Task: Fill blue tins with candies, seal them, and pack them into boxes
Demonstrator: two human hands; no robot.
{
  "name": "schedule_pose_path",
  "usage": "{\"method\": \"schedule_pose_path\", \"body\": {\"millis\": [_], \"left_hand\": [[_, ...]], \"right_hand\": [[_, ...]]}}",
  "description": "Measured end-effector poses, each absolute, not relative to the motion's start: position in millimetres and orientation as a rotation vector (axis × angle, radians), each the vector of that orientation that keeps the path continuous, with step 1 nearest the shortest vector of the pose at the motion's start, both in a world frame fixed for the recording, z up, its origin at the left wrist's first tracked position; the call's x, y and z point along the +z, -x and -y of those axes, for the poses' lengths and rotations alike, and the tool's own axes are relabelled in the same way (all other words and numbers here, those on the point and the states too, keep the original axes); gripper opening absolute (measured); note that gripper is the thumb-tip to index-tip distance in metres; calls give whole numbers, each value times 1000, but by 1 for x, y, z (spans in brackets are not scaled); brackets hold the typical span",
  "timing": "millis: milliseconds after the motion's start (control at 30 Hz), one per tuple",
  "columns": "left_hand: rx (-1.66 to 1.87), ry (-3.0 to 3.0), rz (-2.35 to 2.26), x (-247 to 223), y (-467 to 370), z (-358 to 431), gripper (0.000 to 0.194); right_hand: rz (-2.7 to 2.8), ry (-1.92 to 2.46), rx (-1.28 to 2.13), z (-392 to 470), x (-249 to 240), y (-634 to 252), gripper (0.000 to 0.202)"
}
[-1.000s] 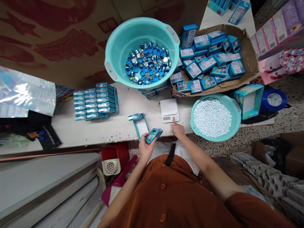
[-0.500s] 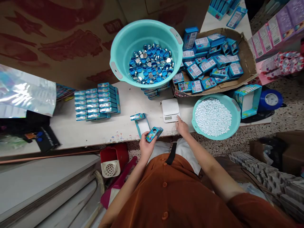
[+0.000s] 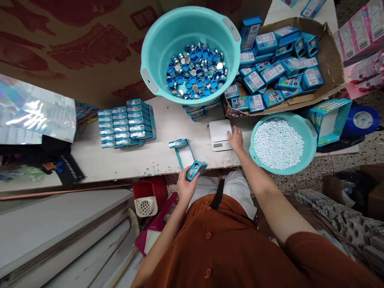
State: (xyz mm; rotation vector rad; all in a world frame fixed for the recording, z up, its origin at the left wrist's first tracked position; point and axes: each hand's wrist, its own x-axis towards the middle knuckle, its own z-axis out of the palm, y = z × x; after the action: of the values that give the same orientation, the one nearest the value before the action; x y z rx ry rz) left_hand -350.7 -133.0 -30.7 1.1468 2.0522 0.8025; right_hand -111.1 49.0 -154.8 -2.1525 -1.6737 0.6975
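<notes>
My left hand [image 3: 186, 186] is closed around a small blue printed box [image 3: 196, 170] with a dark round opening in its face. Just beyond it lies an open blue display tray [image 3: 185, 154] with a white inside and one small box [image 3: 178, 143] at its far end. My right hand [image 3: 236, 139] rests at the right edge of a white digital scale [image 3: 220, 130], thumb and fingers apart, holding nothing. The scale's platform carries nothing; its display cannot be read. To the right of that hand is a turquoise basin [image 3: 312, 154] of small white pellets [image 3: 279, 143].
A larger turquoise tub [image 3: 189, 24] holds blue and silver caps [image 3: 196, 74]. A carton [image 3: 333, 76] full of blue boxes stands at the back right. Rows of small boxes [image 3: 127, 124] are stacked on the left of the white table [image 3: 120, 162]. Blue tape [image 3: 364, 120] lies far right.
My right hand has moved from the scale's front corner up to its right edge, and its fingers have spread. My left hand still holds the box. The whole view has shifted slightly.
</notes>
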Motion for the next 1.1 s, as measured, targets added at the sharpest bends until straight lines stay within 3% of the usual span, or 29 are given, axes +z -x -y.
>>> {"method": "schedule_pose_path", "body": {"millis": [533,867,1100], "left_hand": [[874,-949,-2148,-38,364,165,49],[869,-940,-2117,-34,356,158,49],[915,-981,-2061,-22,351,140,46]], "right_hand": [[1539,2056,775,-106,-193,117,44],[1794,1958,804,-65,-175,127,43],[1792,1909,787,-11,-130,113,55]]}}
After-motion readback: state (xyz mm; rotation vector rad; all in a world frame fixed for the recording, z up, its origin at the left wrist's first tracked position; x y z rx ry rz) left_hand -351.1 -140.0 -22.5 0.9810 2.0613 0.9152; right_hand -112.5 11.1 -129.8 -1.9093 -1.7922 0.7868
